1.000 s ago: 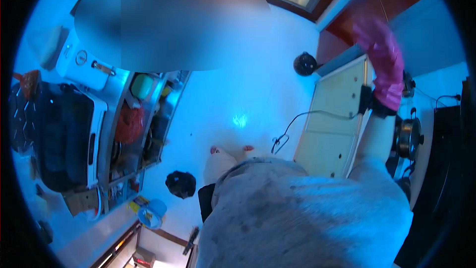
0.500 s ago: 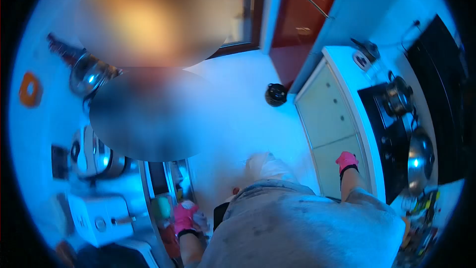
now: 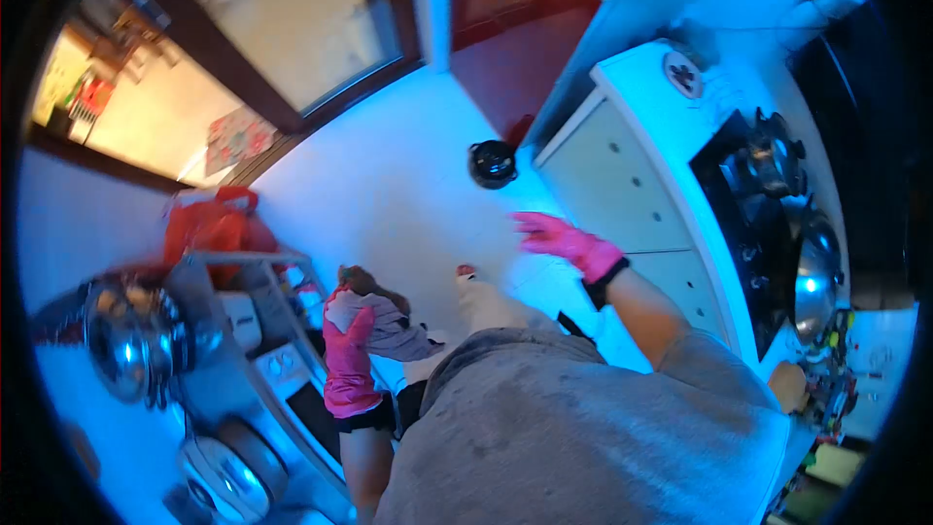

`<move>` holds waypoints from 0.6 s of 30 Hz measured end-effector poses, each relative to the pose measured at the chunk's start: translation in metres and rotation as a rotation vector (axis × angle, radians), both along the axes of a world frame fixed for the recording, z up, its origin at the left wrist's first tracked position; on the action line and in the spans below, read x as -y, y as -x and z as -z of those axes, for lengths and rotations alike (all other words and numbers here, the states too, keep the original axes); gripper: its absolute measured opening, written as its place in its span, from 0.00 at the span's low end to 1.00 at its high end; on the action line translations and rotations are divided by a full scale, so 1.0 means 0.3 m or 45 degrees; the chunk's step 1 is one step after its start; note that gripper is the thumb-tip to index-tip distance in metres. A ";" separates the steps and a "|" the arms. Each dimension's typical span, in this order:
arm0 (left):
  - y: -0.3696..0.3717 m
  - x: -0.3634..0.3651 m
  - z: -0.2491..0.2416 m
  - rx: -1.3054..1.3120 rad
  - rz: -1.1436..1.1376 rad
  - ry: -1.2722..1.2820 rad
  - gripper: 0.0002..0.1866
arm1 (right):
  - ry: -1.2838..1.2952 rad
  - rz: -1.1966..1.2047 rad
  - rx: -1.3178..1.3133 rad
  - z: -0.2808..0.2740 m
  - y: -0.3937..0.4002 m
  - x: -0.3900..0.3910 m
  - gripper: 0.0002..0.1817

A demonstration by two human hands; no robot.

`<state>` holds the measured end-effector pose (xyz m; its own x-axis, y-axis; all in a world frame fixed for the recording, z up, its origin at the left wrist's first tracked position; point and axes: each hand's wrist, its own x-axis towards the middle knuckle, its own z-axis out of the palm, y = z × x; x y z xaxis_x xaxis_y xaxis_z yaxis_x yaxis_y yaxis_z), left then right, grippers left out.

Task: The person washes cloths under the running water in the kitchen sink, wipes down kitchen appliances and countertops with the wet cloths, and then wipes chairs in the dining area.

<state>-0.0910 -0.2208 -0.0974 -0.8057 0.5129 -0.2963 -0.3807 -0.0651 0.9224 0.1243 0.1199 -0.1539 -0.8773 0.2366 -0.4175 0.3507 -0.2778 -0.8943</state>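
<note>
My left hand (image 3: 350,360), in a pink glove with a black cuff, is closed on a crumpled greyish cloth (image 3: 391,323) beside the metal rack on the left. A dark brown patch shows at the cloth's far end; I cannot make out what it is. My right hand (image 3: 569,244), in a matching pink glove, reaches over the floor in front of the pale cabinet (image 3: 612,175). Its fingers are stretched out, with nothing in them. Below both hands are my grey top and a light trouser leg.
A black lidded pot (image 3: 493,164) stands on the floor near the red door panel (image 3: 525,49). To the right, a pot (image 3: 773,156) and a wok (image 3: 816,277) sit by the black hob. At left are a metal rack (image 3: 282,316), shiny cookware (image 3: 131,340) and a red bag (image 3: 209,228).
The view has turned left, and the blurred figure at upper left is out of sight. My right hand has swung inward and its fingers have opened. The cloth in my left hand shows more plainly.
</note>
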 end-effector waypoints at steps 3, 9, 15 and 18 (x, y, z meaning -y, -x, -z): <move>0.056 -0.338 -0.040 0.264 0.425 -0.367 0.40 | -0.117 -0.189 -0.465 -0.131 0.276 0.091 0.42; 0.109 -0.813 -0.156 0.468 1.178 -0.493 0.29 | 0.177 0.516 -0.314 -0.301 0.169 0.053 0.44; -0.066 -1.167 -0.038 -0.089 1.166 -0.531 0.19 | -0.157 1.298 0.033 -0.346 -0.081 -0.076 0.42; -0.124 -1.383 -0.103 0.027 1.249 -0.614 0.08 | -0.355 1.574 0.029 -0.389 -0.194 -0.247 0.37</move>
<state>-0.0538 0.1942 -0.0665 0.0196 0.9949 0.0993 -0.4797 -0.0778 0.8740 0.1824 0.1938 -0.0371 -0.0020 0.9723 -0.2336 0.0087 -0.2336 -0.9723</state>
